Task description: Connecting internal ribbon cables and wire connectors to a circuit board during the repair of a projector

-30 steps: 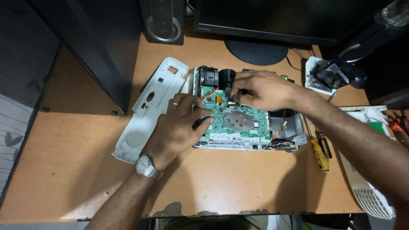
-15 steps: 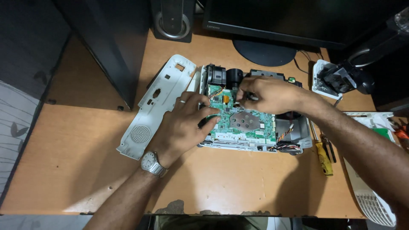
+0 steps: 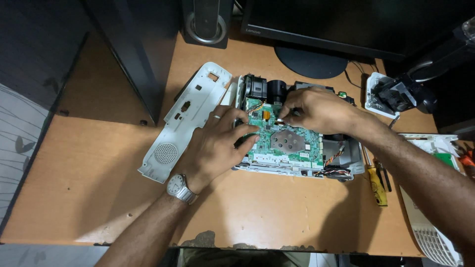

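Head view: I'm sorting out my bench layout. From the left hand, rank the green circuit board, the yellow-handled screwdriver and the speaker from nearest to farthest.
1. Green circuit board: under the left hand's fingers.
2. Speaker: at the desk's back edge.
3. Yellow-handled screwdriver: far right of the opened device.

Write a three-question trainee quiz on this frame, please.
1. True or false: the left hand rests on the green board's left edge.
2. What lies right of the opened device: A) yellow screwdriver B) hammer C) tape roll?
3. Which wrist wears the watch?

Key: 1. True. 2. A. 3. Left. The right hand pinches something small at the board's top edge, and the white cover lies to the left on the desk.
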